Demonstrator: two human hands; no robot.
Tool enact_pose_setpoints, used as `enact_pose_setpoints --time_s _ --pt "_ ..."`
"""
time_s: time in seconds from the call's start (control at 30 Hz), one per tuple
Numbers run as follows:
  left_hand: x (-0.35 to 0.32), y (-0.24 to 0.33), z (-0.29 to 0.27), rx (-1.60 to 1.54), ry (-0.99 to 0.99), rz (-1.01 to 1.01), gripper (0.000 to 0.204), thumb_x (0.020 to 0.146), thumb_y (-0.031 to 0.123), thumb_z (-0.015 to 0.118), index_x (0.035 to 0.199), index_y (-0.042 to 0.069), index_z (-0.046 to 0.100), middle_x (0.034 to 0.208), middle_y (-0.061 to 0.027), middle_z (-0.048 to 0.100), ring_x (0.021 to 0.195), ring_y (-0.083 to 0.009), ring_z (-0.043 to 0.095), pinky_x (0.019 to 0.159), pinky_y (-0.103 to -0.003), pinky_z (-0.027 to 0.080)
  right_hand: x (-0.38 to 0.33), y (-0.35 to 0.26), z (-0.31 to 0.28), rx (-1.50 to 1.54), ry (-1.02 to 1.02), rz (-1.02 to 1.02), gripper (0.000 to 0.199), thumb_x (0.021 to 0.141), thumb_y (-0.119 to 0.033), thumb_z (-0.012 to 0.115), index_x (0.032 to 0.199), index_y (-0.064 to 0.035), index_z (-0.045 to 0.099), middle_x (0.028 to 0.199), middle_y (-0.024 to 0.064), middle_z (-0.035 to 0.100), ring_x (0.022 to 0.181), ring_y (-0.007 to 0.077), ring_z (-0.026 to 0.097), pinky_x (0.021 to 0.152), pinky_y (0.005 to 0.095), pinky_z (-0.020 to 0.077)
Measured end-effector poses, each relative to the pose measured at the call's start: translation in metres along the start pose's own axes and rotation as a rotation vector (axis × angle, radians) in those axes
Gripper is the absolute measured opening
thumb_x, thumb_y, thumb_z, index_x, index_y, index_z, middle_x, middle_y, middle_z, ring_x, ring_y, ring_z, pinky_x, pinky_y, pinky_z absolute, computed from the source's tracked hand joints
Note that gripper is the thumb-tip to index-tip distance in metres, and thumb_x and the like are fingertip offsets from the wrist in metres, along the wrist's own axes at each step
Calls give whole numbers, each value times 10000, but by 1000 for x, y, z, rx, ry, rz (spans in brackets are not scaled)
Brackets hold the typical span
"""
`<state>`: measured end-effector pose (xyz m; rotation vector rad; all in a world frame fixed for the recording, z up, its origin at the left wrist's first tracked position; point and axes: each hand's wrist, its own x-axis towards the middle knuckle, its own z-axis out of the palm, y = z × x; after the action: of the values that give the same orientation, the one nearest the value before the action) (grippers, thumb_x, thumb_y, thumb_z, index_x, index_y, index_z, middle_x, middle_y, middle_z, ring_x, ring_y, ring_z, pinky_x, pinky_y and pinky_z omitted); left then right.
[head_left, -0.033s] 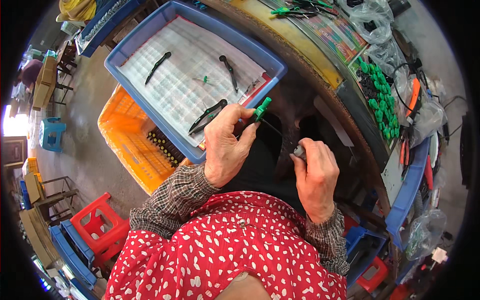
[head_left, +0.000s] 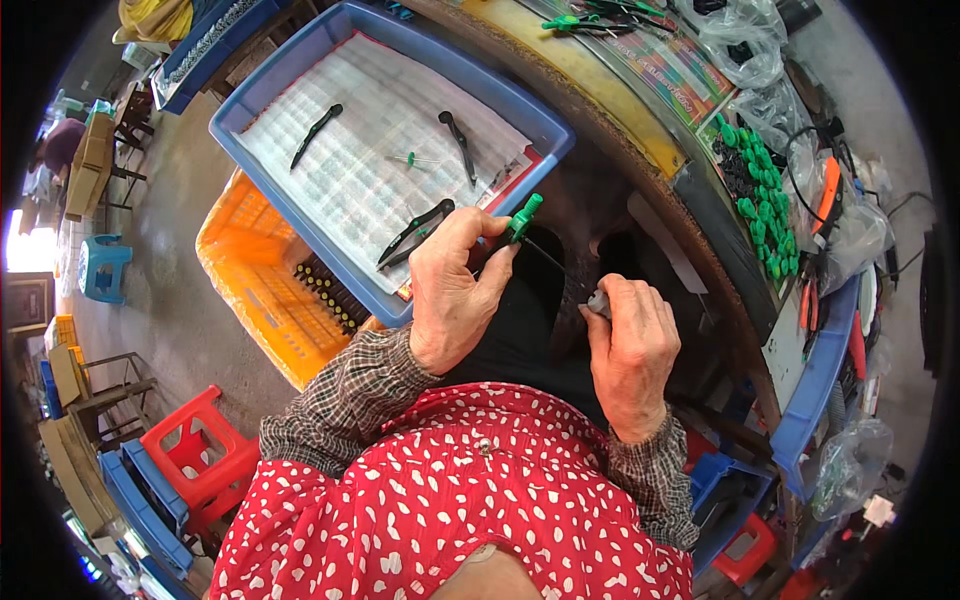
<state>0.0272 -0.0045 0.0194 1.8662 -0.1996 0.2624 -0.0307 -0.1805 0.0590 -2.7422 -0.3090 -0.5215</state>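
Above my lap, my left hand (head_left: 462, 285) pinches a green-and-black plastic part (head_left: 524, 218) between thumb and fingers. From this part a thin dark rod slants down toward my right hand (head_left: 630, 350). That hand is closed round a small grey piece (head_left: 598, 302), mostly covered by its fingers; whether the rod touches it I cannot tell. Beyond my left hand stands a blue tray (head_left: 222, 128) lined with white sheeting. Slim curved black pieces (head_left: 316, 136) lie apart in it, along with a small green part on a thin pin (head_left: 411, 159).
An orange crate (head_left: 275, 325) holding dark pieces with yellow dots sits under the tray's left side. To the right, a workbench with a curved-looking edge (head_left: 640, 165) carries a heap of green parts (head_left: 765, 215) and plastic bags (head_left: 745, 45). A red stool (head_left: 205, 450) stands at lower left.
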Motion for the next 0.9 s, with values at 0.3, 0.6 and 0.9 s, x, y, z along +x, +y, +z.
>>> enact_pose_setpoints --time_s 0.3,0.6,0.9 --pt "-1 -3 -1 -33 -1 -12 151 798 6 686 942 8 641 686 16 516 583 -39 448 527 -218 369 1 -4 -2 339 -123 181 365 702 -36 754 1025 -55 585 800 97 554 692 258 579 604 377 429" --pt "-1 0 0 -16 -3 -40 146 804 16 690 941 6 639 692 15 513 595 -40 452 535 -215 372 2 -7 0 -94 0 39 342 719 -16 738 1021 -24 579 816 127 548 735 291 590 641 400 464" --pt "-2 -1 -2 -42 0 -42 156 800 9 684 952 9 647 690 19 512 596 -37 446 540 -210 367 -4 1 -6 355 -190 170 353 730 -27 731 1047 -21 578 845 129 559 730 285 582 637 400 461"
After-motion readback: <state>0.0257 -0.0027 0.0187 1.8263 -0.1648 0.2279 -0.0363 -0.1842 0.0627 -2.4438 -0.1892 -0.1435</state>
